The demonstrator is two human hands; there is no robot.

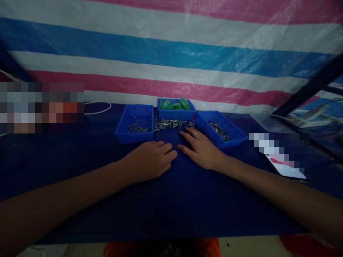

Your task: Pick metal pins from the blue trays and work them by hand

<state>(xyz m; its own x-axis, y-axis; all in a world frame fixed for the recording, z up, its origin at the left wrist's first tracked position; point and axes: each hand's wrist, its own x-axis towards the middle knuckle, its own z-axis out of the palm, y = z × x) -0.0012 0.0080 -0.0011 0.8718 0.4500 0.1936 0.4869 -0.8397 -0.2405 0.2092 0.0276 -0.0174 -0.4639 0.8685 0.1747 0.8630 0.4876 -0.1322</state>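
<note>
My left hand rests on the blue tabletop with its fingers curled in; whether anything is inside them is hidden. My right hand lies palm down with fingers spread, its longer fingertips at the edge of a loose pile of thin metal screws or nails. Three blue bins surround that pile. Similar metal pieces lie in the left bin and in the right bin, which sits beside my right hand. Green pointed pieces fill the back bin.
A phone-like device, partly blurred out, lies right of my right forearm. A white cable loops at the back left, near a pixelated area. Striped plastic sheeting hangs behind the table, and dark frame posts stand at the sides.
</note>
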